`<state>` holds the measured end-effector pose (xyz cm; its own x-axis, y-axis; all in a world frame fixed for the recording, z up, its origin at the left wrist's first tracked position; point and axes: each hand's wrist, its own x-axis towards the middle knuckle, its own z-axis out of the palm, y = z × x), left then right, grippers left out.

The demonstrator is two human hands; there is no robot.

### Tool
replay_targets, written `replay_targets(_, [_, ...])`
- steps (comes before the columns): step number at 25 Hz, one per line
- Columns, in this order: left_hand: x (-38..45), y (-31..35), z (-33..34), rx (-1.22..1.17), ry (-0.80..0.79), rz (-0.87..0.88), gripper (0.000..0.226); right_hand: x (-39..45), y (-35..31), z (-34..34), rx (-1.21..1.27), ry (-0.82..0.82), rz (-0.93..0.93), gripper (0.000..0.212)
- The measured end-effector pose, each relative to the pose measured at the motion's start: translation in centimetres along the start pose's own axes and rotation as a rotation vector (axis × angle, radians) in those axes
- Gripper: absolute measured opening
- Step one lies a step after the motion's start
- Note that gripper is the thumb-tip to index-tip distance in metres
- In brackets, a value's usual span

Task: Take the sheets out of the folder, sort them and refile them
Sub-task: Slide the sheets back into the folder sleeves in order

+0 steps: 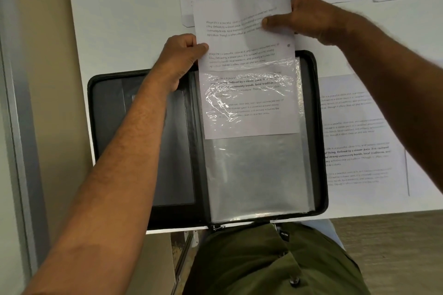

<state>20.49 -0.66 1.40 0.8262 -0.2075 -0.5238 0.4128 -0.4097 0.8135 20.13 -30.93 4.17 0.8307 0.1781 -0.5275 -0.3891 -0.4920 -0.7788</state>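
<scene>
Olive-green clothing (275, 263) fills the near foreground, just below the edge of a white table (124, 19). On that table lies an open black folder (143, 141), its clear plastic sleeve (259, 175) on the right half. A printed sheet (242, 38) sits partly inside the sleeve, its upper half sticking out. Left hand (182, 55) pinches the sheet's left edge; right hand (304, 17) grips its right edge, thumb on top. Other printed pages (354, 132) lie beside and beyond the folder. Wood-look flooring (395, 246) shows at right.
</scene>
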Motion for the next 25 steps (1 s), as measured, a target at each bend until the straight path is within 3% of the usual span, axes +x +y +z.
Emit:
replay_targets(3, [-0.3, 0.4, -0.1, 0.018, -0.038, 0.008, 0.038, 0.4, 0.2, -0.1, -0.046, 0.007, 0.017, 0.044])
replay_targets(6, [-0.1, 0.3, 0.0, -0.022, -0.038, -0.011, 0.018, 0.6, 0.1, -0.3, -0.105, -0.045, 0.031, 0.045])
replay_targets(10, [0.1, 0.3, 0.6, -0.055, 0.022, 0.000, 0.010, 0.5, -0.3, -0.5, -0.161, -0.149, 0.065, 0.063])
replay_targets(15, [0.1, 0.1, 0.1, -0.042, 0.010, -0.028, 0.026, 1.2, -0.9, -1.2, -0.196, -0.066, 0.030, 0.038])
replay_targets(18, [0.0, 0.3, -0.1, -0.001, -0.053, -0.008, 0.025, 1.3, -2.2, -1.3, -0.223, -0.052, -0.013, 0.019])
replay_targets(25, [0.3, 0.4, -0.2, 0.073, -0.152, -0.035, 0.020, 2.2, -3.6, 0.1, -0.352, -0.048, -0.056, 0.021])
